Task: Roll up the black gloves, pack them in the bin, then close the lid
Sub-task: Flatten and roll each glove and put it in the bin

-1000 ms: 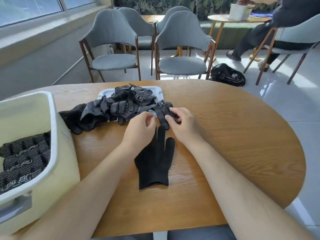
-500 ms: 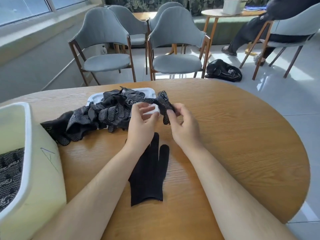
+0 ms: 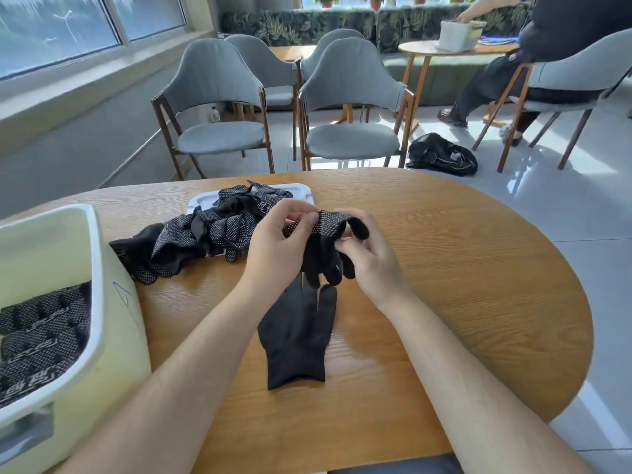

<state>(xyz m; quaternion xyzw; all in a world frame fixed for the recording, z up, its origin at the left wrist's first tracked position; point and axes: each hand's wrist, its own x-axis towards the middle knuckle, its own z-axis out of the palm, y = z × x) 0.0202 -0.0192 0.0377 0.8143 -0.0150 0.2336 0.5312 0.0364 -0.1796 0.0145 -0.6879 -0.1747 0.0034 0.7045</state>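
Cream bin [image 3: 116, 336] holds dotted gloves [image 3: 44, 333]; lid [image 3: 302, 192] under glove pile [image 3: 191, 234].

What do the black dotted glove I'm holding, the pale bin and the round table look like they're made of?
Black dotted glove: soft knit fabric, likely with rubbery white grip dots; drapes limply. Pale yellow bin: smooth moulded plastic, judging by its rounded white rim. Round table: wood or wood veneer, satin finish; grain lines and glare.

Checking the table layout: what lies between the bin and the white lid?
Head view: a heap of dotted black gloves spills off the lid toward the bin.
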